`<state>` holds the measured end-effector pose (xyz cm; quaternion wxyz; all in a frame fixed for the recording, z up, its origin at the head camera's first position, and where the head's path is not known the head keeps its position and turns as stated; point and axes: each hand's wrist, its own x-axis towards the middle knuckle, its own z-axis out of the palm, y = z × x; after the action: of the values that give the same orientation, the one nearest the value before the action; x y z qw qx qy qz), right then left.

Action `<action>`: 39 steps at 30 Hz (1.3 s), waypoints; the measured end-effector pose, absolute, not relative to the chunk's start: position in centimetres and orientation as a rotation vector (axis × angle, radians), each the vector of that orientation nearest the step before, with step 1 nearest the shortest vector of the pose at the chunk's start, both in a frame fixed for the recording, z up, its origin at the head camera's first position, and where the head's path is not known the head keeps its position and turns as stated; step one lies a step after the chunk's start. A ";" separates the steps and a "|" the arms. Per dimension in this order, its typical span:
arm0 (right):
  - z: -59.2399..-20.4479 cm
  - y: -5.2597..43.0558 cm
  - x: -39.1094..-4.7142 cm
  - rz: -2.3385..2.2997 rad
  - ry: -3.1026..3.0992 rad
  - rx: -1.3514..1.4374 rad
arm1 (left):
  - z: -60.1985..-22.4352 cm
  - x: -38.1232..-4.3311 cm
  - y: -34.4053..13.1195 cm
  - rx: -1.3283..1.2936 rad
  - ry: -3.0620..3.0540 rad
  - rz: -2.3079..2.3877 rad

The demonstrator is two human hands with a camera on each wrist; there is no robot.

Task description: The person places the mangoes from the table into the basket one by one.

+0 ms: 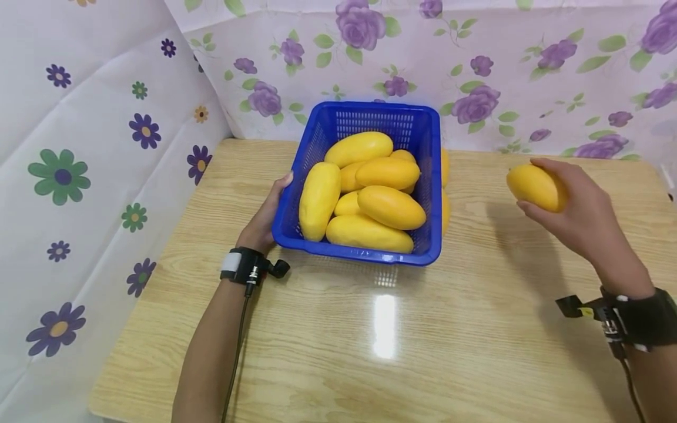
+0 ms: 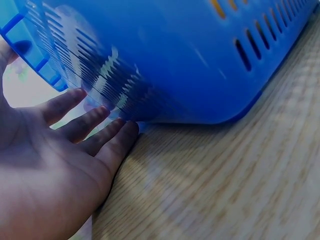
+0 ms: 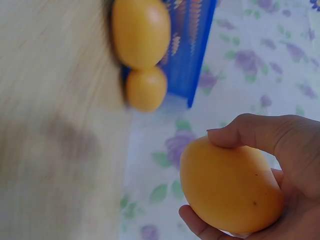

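Note:
A blue plastic basket [image 1: 359,254] stands on the table with several yellow and orange mangoes [image 1: 391,207] in it. My left hand [image 1: 264,214] holds the basket's left side. Its thumb is at the rim, and in the left wrist view its fingers [image 2: 80,120] touch the slotted wall. Over the table to the right of the basket, my right hand [image 1: 582,205] grips an orange mango [image 1: 536,187]. The right wrist view shows the thumb on top of this mango [image 3: 227,185] and fingers beneath it, with part of the palm out of frame.
Two more mangoes [image 3: 141,32] lie on the table against the basket's right wall, partly hidden by it in the head view. Flowered sheets [image 1: 296,64] hang behind and to the left of the wooden table [image 1: 328,341].

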<state>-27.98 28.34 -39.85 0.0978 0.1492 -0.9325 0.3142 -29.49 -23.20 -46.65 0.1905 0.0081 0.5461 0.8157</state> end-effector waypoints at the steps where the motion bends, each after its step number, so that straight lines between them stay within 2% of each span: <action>1: -39.5 27.8 -28.0 0.935 -2.748 0.455 | -46.6 -29.5 -23.2 0.024 1.534 2.292; 20: -36.0 18.1 -28.7 1.073 -2.581 0.712 | -46.0 -29.4 -23.3 -0.072 1.526 2.282; 39: -36.5 12.4 -30.3 1.292 -2.497 0.882 | -45.5 -29.5 -23.7 0.018 1.539 2.287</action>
<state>-30.28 12.43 -36.50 0.0974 0.2979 -0.8433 0.4365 -29.45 -23.66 -45.53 0.1913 0.0065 0.5480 0.8143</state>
